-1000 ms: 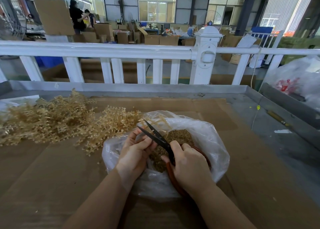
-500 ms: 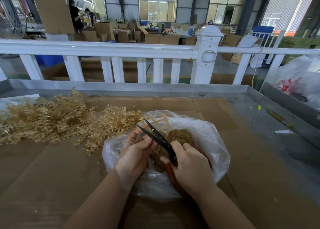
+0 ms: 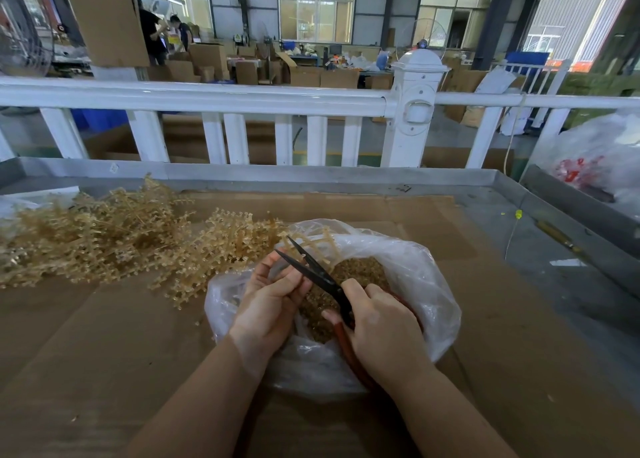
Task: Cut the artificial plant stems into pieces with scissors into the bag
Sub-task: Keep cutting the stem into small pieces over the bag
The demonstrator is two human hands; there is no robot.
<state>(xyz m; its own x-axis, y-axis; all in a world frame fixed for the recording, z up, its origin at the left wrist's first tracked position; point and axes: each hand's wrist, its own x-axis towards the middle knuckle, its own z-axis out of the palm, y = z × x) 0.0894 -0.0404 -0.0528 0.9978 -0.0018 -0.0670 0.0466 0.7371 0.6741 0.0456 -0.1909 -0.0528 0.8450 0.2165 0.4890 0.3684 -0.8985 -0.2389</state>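
A thin, glossy, crinkled clear plastic bag (image 3: 412, 284) sits on matt brown corrugated cardboard (image 3: 104, 336). The scissors (image 3: 318, 277) have matt black metal blades and smooth red handles. Pale tan plastic plant stems (image 3: 104, 236) look knobbly. The white railing (image 3: 207, 99) looks smooth, slightly shiny.

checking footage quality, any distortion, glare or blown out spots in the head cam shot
Head view: wide-angle bend bows the white railing and the frame edges; far windows at upper right blow out; soft sheen, no hard glare, on the plastic bag; hands and scissors evenly lit and sharp.
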